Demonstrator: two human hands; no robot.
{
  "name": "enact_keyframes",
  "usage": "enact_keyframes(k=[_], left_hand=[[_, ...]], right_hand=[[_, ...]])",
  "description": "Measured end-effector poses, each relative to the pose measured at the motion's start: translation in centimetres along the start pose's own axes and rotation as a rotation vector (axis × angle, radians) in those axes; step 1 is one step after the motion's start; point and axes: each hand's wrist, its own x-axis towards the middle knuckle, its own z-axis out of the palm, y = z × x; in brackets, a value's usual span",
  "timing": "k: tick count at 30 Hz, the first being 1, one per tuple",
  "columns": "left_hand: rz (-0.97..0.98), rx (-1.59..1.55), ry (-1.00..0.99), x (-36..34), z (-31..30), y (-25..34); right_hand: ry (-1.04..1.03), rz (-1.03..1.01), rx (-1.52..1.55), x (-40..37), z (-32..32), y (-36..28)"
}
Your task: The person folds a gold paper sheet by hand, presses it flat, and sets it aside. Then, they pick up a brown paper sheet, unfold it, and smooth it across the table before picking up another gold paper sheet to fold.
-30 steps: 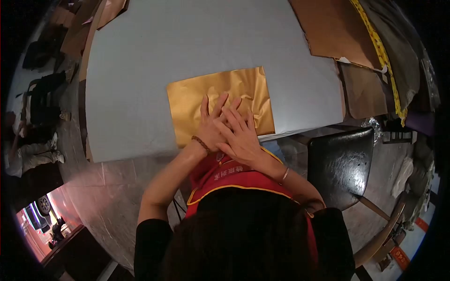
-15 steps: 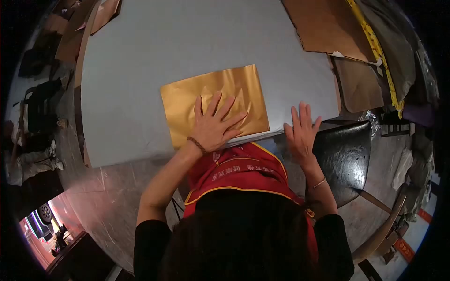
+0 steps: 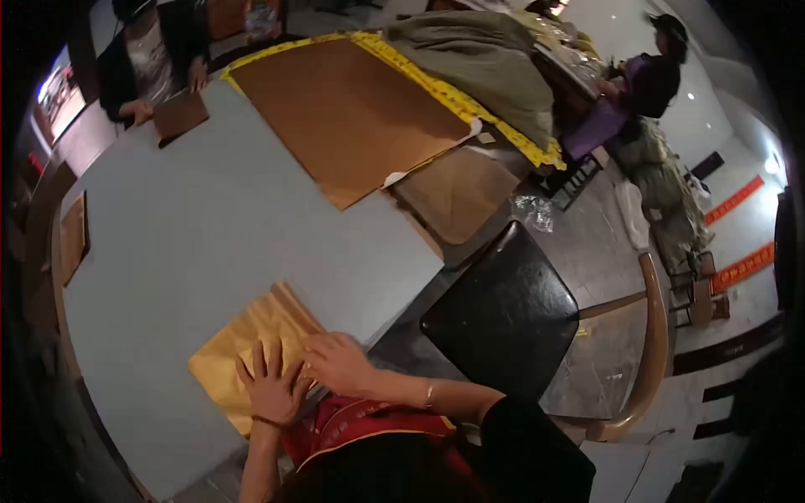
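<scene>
A gold sheet (image 3: pixel 220 362) lies at the near edge of the grey-covered table, its right side creased and slightly raised. My left hand (image 3: pixel 274 392) presses flat on it with the fingers spread. Close beside it, my right hand (image 3: pixel 342 362) reaches across from the right. Its fingers are bent together on the sheet's right edge, with the fingertips partly hidden. Below both hands is the red apron (image 3: pixel 335 427) with yellow trim that I wear.
A large cardboard sheet (image 3: pixel 360 117) with yellow tape lies at the table's far right. A black-seated chair (image 3: pixel 507 310) stands to my right. Across the table a person holds a brown board (image 3: pixel 179 117). Another person in purple (image 3: pixel 599 121) is farther back.
The view has swung to the right, bringing two people into sight. My right hand has moved from the table edge onto the gold sheet, whose right side is now creased up. The left hand stays on it.
</scene>
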Motion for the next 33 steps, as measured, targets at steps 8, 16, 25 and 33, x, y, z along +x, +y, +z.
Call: enact_keyframes(k=[8, 16, 25, 33], left_hand=[[-0.053, -0.046, -0.016, -0.7, 2.7, -1.1], [-0.037, 0.015, 0.045, 0.0, 0.8, 0.0], [-0.021, -0.039, 0.012, -0.1, -0.3, -0.1], [-0.190, -0.545, 0.285, -2.0, -0.2, -2.3]], right_hand=[[-0.138, -0.075, -0.016, 5.4, 0.8, -3.0], [-0.253, -0.021, 0.101, 3.3, 2.5, 0.4], [-0.335, -0.002, 0.202, 3.2, 2.6, 1.4], [-0.326, -0.056, -0.034, 3.5, 2.5, 0.4]])
